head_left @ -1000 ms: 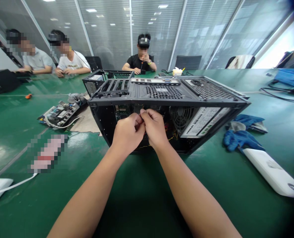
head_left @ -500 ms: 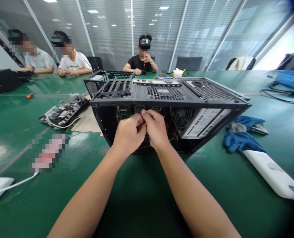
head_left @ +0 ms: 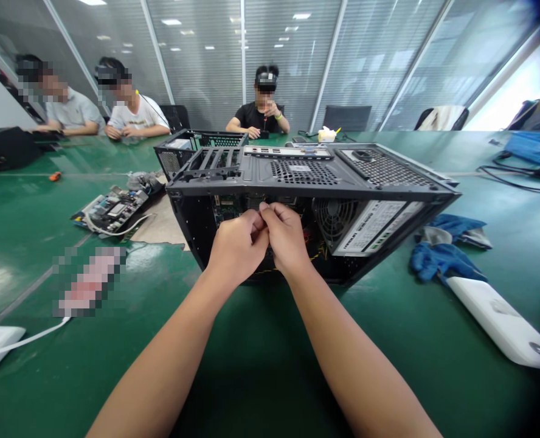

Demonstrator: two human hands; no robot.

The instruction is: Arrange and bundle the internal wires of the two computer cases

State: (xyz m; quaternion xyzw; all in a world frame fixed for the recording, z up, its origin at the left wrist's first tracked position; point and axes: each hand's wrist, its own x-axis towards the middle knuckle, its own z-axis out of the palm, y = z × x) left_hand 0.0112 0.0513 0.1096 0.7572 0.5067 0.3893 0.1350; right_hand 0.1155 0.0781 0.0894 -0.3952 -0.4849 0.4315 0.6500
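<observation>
Here, a green table [head_left: 155,292] bears a PC case [head_left: 304,173], blinds [head_left: 292,67] beyond.

Shows the black computer case [head_left: 258,173], left hand [head_left: 238,244] and right hand [head_left: 289,236] slightly lower and farther right in view than a second ago; also shows a seated co-worker's raised hand [head_left: 271,109] differently angled.

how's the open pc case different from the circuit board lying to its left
Size: the pc case is far bigger than the circuit board.
Build: the case is a boxy black frame; the board is low and crowded with exposed parts.
Contact: the left hand and right hand are at the case's open side; neither touches the board.
Shared: both are on the green table.
</observation>
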